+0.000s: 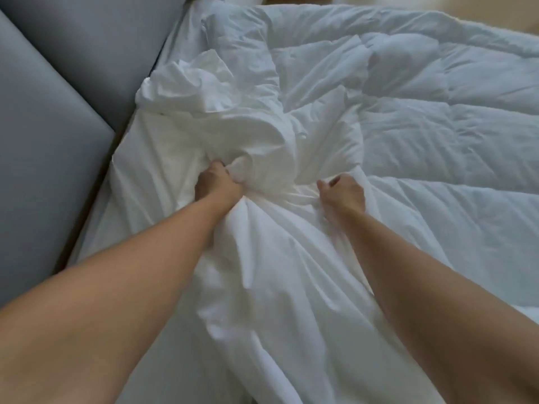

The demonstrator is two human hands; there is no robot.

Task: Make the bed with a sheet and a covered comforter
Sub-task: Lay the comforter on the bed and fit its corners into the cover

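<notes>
A white quilted comforter [437, 118] lies spread over the bed, filling the right and upper part of the view. A white cover [277, 272], smooth and heavily creased, is bunched over its near left corner and runs down toward me. My left hand [217, 183] grips a bunch of the cover, fingers buried in the folds. My right hand [342, 192] grips the cover a short way to the right, fist curled and thumb up. Taut creases run between the two hands. A crumpled fold of the cover [192, 83] rises beyond my left hand.
A grey padded headboard [49, 135] runs along the left side, right beside the bedding. A strip of tan floor [495, 16] shows past the bed's far right edge. The far top edge is blurred.
</notes>
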